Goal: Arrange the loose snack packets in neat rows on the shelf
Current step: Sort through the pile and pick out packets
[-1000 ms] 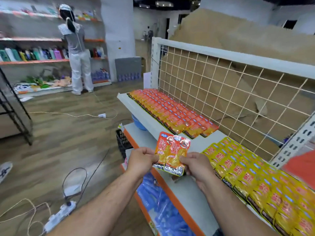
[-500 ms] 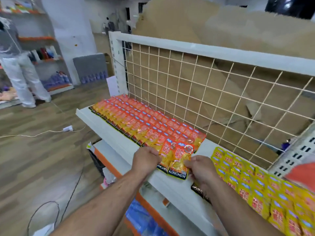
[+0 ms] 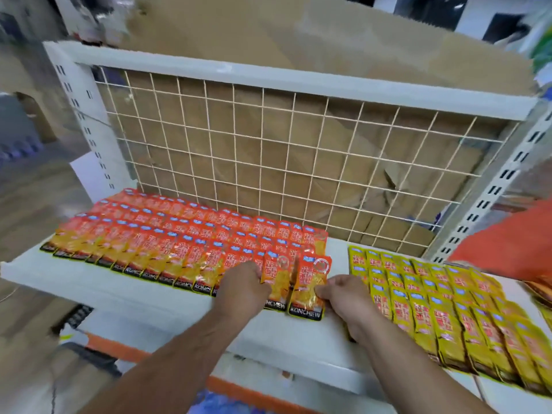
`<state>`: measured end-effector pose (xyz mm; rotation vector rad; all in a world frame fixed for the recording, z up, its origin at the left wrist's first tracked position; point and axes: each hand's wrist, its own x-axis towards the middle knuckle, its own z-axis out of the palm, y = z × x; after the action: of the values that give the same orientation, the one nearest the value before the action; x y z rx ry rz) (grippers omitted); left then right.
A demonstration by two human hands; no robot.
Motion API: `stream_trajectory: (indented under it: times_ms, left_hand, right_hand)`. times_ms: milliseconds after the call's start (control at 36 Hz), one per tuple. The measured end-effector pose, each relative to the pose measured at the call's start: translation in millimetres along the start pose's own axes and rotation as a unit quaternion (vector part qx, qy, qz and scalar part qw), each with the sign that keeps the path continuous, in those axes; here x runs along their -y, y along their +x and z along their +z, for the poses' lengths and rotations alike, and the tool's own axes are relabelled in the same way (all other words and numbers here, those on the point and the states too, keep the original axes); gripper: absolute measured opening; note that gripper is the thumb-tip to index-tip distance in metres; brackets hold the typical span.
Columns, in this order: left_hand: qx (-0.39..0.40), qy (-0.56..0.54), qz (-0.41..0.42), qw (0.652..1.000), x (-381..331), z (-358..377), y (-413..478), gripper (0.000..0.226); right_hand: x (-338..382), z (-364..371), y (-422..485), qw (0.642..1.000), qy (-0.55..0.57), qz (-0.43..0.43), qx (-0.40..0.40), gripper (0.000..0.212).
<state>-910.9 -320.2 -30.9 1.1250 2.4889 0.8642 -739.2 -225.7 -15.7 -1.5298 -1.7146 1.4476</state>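
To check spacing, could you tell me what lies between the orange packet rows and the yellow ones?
Head view: a bare strip of white shelf, with the right hand pinching an orange packet at its front.

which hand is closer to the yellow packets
Right. The right hand sits just left of the yellow packets, close beside them; the left hand is farther left, at the end of the red packets.

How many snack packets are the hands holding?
2: the left packet pinched by the left hand, the right packet by the right hand, at the orange rows' end. Others may hide behind.
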Motion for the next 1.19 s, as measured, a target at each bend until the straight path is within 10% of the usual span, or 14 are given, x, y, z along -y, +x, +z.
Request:
stream_trajectory:
  times_ms: [694, 1194]
  left_hand:
    - [0.029, 0.081, 0.130, 0.988, 9.9, -12.0, 1.5, 0.033]
    - [-0.023, 0.088, 0.106, 0.990, 8.0, -13.7, -8.6, 0.035]
  right_hand:
    - [3.2, 24.3, -0.9, 0.999, 0.011, 0.051, 0.003, 0.021]
    - [7.7, 38.0, 22.9, 0.946, -0.320, -0.035, -0.048, 0.016]
